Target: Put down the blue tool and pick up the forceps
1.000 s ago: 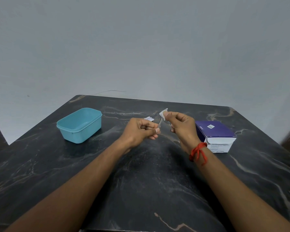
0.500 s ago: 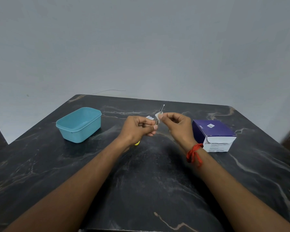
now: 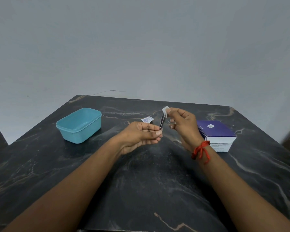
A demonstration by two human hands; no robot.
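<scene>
My left hand (image 3: 141,136) pinches the lower end of a thin dark metal tool (image 3: 162,122) between thumb and fingertips, above the middle of the black marble table (image 3: 141,190). My right hand (image 3: 182,126), with a red thread round the wrist, pinches a small white wipe (image 3: 165,110) against the tool's upper end. Both hands are held just above the tabletop. A small torn white sachet (image 3: 147,119) lies flat on the table just behind my left hand.
A teal plastic tub (image 3: 79,125) without a lid stands at the left. A purple and white carton (image 3: 216,135) sits at the right, next to my right wrist. A plain grey wall rises behind the table's far edge.
My right hand has slid the white wipe up along the tool to its top end. My left hand has turned palm-up and lowered slightly, still holding the tool's base.
</scene>
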